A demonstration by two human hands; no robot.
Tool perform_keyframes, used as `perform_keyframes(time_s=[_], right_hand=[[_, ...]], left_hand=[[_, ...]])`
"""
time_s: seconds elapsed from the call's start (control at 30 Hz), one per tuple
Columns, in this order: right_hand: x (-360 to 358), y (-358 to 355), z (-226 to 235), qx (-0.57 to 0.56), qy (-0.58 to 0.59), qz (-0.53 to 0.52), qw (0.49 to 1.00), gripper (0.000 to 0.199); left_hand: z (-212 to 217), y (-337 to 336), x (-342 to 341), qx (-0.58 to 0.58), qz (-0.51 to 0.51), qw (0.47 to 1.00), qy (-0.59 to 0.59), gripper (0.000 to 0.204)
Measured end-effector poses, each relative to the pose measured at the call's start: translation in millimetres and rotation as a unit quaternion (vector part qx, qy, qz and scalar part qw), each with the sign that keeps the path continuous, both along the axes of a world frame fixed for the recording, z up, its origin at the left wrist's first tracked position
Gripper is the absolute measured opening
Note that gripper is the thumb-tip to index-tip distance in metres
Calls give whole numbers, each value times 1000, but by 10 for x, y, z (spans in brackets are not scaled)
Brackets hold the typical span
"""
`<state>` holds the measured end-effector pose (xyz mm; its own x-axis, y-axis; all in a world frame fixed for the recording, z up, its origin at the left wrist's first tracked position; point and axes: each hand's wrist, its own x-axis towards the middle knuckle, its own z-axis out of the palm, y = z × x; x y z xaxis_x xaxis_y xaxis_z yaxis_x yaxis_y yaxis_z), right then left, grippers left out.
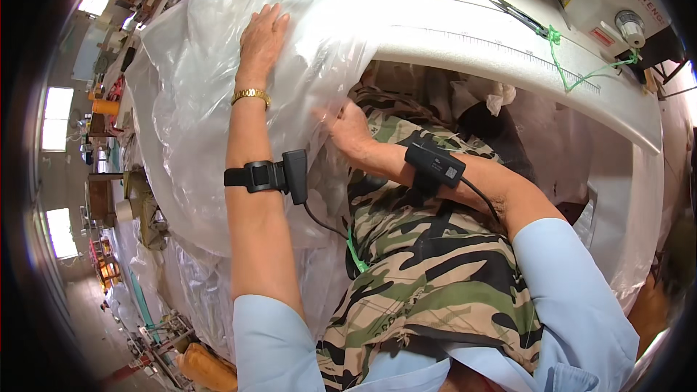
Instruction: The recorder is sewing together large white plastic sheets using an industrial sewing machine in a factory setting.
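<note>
A large sheet of clear plastic film [196,138] drapes over the left part of the white sewing table [435,36] and hangs down past its front edge. My left hand [263,40] lies on the film with its fingers stretched out and a gold bracelet at the wrist. Closer to me, my right hand [347,127] is closed on the film's right edge beside the table's front edge. Its fingertips are slightly blurred by motion. Camouflage-patterned cloth [435,247] covers my lap below both arms.
Scissors [521,17] tied with green string [563,65] lie on the table's right side, before a white sewing machine [610,11]. A ruler scale runs along the front edge. More clear plastic [210,290] hangs at the lower left. An orange bundle [207,366] sits near the floor.
</note>
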<state>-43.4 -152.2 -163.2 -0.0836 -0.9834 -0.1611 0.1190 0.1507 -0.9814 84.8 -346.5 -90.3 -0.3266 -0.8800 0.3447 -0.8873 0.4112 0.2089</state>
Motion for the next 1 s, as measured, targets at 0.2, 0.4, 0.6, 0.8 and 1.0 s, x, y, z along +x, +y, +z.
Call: perform_keyframes(time_s=[0.2, 0.4, 0.6, 0.8, 1.0], right_hand=[[6, -54, 103, -32, -159, 48, 986, 40], [39, -21, 38, -23, -133, 128, 983, 39], [-615, 161, -455, 69, 23, 161, 984, 45], [-1378, 1048, 206, -2, -97, 249, 964, 34], [-1533, 1348, 611, 112, -211, 224, 945, 34]], left_hand=[[30, 40, -31, 9, 9, 1000, 7, 52], [31, 80, -51, 6, 19, 1000, 3, 51], [-40, 19, -2, -9, 6, 1000, 11, 52], [-153, -43, 59, -17, 0, 1000, 13, 52], [166, 116, -56, 26, -21, 999, 33, 47]])
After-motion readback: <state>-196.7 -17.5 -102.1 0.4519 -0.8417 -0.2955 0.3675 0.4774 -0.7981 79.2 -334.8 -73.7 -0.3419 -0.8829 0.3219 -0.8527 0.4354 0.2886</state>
